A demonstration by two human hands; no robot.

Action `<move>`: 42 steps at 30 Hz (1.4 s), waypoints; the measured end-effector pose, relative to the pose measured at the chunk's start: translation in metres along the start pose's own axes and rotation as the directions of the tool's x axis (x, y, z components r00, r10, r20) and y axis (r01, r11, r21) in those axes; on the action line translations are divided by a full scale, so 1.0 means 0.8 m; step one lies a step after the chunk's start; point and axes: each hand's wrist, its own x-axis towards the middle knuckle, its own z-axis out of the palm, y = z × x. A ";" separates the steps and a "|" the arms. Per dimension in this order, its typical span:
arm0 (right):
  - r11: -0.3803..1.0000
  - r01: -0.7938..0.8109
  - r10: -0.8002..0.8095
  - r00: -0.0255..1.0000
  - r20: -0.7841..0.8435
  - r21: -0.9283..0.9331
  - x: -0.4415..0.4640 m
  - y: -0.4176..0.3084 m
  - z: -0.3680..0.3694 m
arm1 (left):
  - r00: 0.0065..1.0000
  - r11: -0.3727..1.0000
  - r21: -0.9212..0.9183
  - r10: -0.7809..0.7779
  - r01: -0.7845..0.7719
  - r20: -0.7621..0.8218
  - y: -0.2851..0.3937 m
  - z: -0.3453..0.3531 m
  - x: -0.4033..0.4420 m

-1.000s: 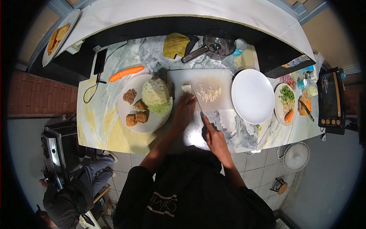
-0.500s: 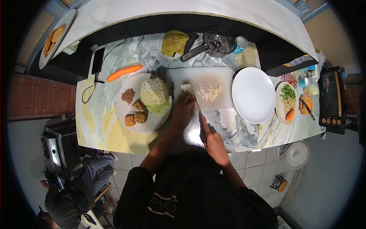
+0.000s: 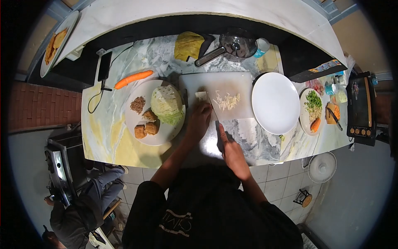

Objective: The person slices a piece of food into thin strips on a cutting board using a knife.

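Note:
On the white cutting board, my left hand bends its fingers onto a small pale block of food, whose kind I cannot make out. My right hand grips a knife by its handle, index finger stretched along it. The blade lies at the right side of the block, close to my left fingertips. Thin pale strips are spread on the board just right of the blade.
Left of the board stands a plate with a cabbage, fried pieces and brown shreds. A carrot lies behind it. To the right are a white plate and a plate of chopped vegetables. A pan sits behind. Another person is at lower left.
The view has shifted slightly. Both hands, the knife and the pale block stay in nearly the same places on the board.

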 end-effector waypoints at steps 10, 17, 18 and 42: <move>0.983 -0.110 0.120 0.991 0.064 -0.149 -0.002 0.009 -0.014 | 1.000 1.000 0.012 0.003 -0.003 -0.006 -0.007 0.004 -0.001; 0.997 -0.075 0.074 0.996 0.041 0.035 -0.005 0.006 -0.016 | 0.999 1.000 0.004 0.014 -0.014 -0.035 -0.012 0.009 -0.004; 0.997 -0.072 0.071 0.997 0.040 0.036 -0.005 0.007 -0.014 | 0.999 1.000 0.007 0.015 -0.015 -0.037 -0.011 0.008 -0.004; 0.998 -0.056 0.055 0.996 0.073 0.013 -0.010 -0.003 -0.005 | 0.999 0.998 0.053 0.023 -0.021 -0.027 -0.009 0.003 -0.004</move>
